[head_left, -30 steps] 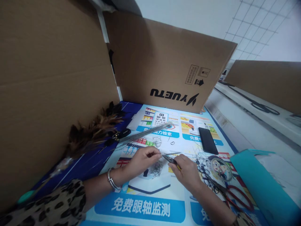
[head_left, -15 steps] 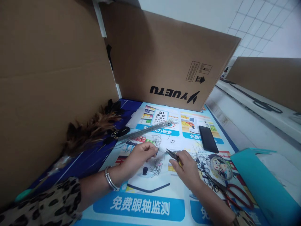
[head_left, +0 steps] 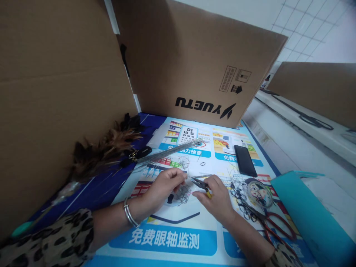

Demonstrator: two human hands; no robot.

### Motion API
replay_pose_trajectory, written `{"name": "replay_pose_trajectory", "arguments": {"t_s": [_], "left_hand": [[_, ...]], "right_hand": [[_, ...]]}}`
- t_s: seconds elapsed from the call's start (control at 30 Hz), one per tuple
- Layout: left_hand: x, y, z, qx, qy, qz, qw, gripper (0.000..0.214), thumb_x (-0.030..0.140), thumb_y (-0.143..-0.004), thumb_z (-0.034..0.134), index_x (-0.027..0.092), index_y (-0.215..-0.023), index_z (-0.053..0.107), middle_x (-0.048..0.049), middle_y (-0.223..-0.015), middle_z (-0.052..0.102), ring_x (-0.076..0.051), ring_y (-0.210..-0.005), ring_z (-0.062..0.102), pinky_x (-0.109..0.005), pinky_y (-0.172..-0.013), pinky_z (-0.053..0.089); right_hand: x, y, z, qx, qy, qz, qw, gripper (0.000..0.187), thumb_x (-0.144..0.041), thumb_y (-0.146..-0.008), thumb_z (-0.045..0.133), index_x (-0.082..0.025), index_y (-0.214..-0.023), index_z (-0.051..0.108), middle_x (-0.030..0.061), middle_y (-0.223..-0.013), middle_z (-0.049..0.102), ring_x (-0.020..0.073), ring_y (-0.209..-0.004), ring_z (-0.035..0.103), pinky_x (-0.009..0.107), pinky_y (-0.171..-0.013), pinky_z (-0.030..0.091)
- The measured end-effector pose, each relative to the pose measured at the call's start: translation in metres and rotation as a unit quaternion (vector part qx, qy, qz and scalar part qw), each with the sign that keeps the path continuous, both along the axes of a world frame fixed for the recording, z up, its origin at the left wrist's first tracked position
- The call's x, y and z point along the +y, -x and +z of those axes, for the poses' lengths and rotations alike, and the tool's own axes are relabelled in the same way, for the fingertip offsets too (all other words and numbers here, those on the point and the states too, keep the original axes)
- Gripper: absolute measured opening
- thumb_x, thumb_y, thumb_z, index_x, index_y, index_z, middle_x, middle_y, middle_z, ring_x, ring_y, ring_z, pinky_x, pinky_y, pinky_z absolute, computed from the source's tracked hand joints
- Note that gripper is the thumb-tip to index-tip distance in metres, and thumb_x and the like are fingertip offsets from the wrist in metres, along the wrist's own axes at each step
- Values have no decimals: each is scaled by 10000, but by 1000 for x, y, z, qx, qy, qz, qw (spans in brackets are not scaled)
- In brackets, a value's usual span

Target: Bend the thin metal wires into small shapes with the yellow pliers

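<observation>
My left hand [head_left: 166,184] is pinched shut on a thin wire piece, its fingertips just left of the pliers' tip. My right hand [head_left: 217,195] is closed around small yellow-handled needle-nose pliers [head_left: 200,184], whose jaws point left toward the left fingers. Under both hands lies a loose heap of short wire pieces [head_left: 183,193] on a printed poster mat [head_left: 167,237]. A bundle of long straight wires [head_left: 169,152] lies just beyond my left hand.
A feather duster [head_left: 105,150] lies at the left beside a cardboard wall [head_left: 55,92]. A black phone [head_left: 244,160], a round sticker disc [head_left: 260,193], red-handled scissors [head_left: 275,226] and small black rings sit at the right. A teal folder [head_left: 308,211] lies far right.
Both hands shifted slightly away from me, then came together again. The pliers' tip, briefly apart from the left fingers, is close to them again. The camera tilted a little.
</observation>
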State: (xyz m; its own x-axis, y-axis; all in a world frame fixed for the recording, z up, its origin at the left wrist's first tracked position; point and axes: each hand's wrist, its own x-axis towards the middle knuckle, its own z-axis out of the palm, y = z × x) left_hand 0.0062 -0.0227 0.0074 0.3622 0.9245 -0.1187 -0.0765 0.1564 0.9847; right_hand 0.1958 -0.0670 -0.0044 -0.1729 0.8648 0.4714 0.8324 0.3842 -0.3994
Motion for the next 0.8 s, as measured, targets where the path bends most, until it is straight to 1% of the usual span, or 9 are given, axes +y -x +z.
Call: {"name": "replay_pose_trajectory", "arguments": {"t_s": [0.17,0.33,0.43,0.53,0.63,0.8], "left_hand": [[-1,0,2,-5,2,-2,1000,250,349,-782,547,140,-646,538,15,-573,485,-78,-486,416,-188,-447,325],[-3,0,2,-7,19,-1,1000,232,339,-783,545,143,-660,543,16,-579,501,-79,-486,424,-191,-454,335],[-4,0,2,-7,11,8,1000,229,337,-788,541,143,-667,543,8,-613,523,-79,-500,432,-193,-465,342],[-4,0,2,-4,2,26,1000,255,362,-791,539,144,-661,534,13,-601,511,-80,-505,435,-195,-475,347],[-3,-1,2,-4,1,32,999,264,378,-792,539,146,-666,530,20,-582,493,-81,-501,433,-198,-478,348],[-4,-2,2,-6,5,21,1000,244,356,-800,534,146,-676,526,19,-583,491,-80,-503,426,-196,-472,337]], "right_hand": [[0,0,-1,-12,-16,-3,1000,331,-505,-747,567,-191,-845,531,65,-814,542,192,-789,519,302,-672,431],[0,0,0,-15,-14,-1,1000,295,-475,-760,562,-192,-838,531,70,-815,536,196,-793,512,308,-678,430],[0,0,1,-13,-10,-5,1000,256,-435,-778,551,-188,-839,526,71,-814,528,195,-795,506,312,-685,425],[-1,0,2,-10,-9,-2,1000,236,-417,-787,542,-189,-845,521,72,-820,528,196,-800,502,315,-687,421],[-1,1,2,-9,-12,5,1000,263,-439,-775,556,-188,-846,520,73,-827,532,198,-809,500,322,-699,421],[-1,2,2,-11,-6,7,1000,317,-486,-752,572,-184,-839,528,67,-811,527,191,-789,500,314,-695,424]]}}
